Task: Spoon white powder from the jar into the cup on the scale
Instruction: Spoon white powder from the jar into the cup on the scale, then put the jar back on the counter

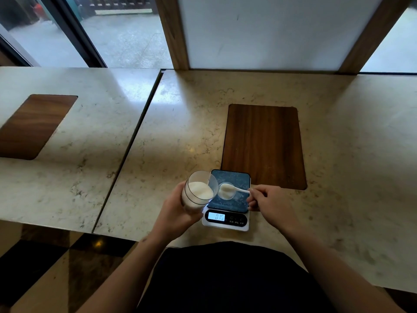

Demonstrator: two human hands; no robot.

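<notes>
My left hand [178, 211] grips a clear jar [199, 188] partly filled with white powder, tilted toward me, just left of the scale. A small digital scale [228, 219] with a dark blue platform and a lit display stands near the table's front edge. On its platform sits a small clear cup [226, 192] holding some white powder. My right hand [268, 201] pinches the handle of a white plastic spoon [237, 189], whose bowl, heaped with powder, hovers over the cup's mouth.
The scale rests on a beige marble table [180, 132] with a dark wooden inlay [264, 145] just behind it. A second table with its own wooden inlay [33, 125] lies to the left across a narrow gap. Windows and a wood-framed white panel [266, 30] stand behind.
</notes>
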